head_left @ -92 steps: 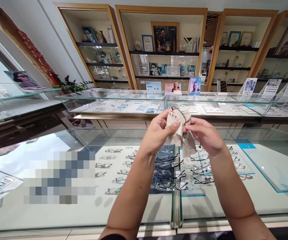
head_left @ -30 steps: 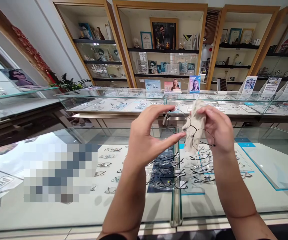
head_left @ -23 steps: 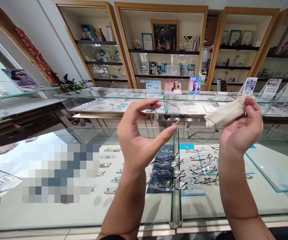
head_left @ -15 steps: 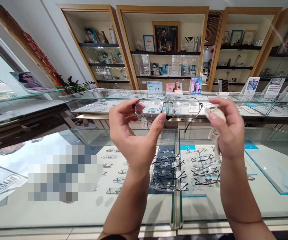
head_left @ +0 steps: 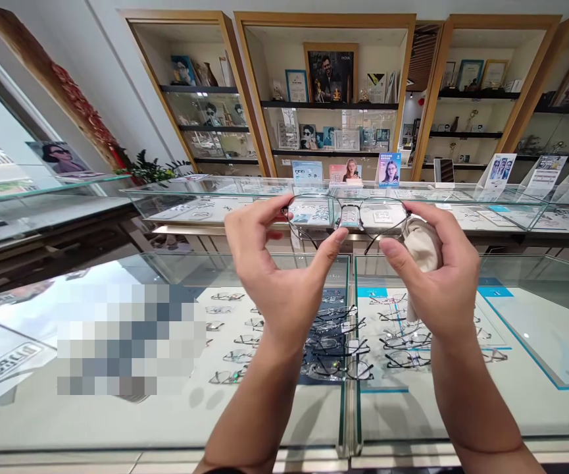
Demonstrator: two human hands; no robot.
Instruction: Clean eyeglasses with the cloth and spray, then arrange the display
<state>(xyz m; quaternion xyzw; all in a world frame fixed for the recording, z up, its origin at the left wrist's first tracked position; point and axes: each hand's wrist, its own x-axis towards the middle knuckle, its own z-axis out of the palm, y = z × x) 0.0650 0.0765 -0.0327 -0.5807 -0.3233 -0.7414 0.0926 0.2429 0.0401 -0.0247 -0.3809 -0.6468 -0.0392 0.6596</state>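
A pair of thin dark-rimmed eyeglasses point(head_left: 350, 207) is raised upright above the glass counter, lenses facing me. My left hand point(head_left: 281, 283) is closed on its left side, with the index finger by the left hinge and the thumb at the lower rim near the nose pads. A crumpled cream cloth point(head_left: 423, 247) is bunched in my closed right hand point(head_left: 445, 280). The right index fingertip meets the right end of the eyeglasses, while the right thumb is below that lens. One temple tip hangs below the right lens.
Rows of eyeglasses point(head_left: 328, 342) lie inside the glass display case point(head_left: 284, 421) under my forearms. A second glass counter point(head_left: 245, 230) stands beyond, carrying small advertising cards point(head_left: 389, 170). Wooden shelves point(head_left: 328, 105) line the back wall. A plant point(head_left: 148, 168) is at the left.
My left hand and the eyeglasses have shifted slightly right. My right hand, with the cloth, has moved left from beside the eyeglasses to touch their right end.
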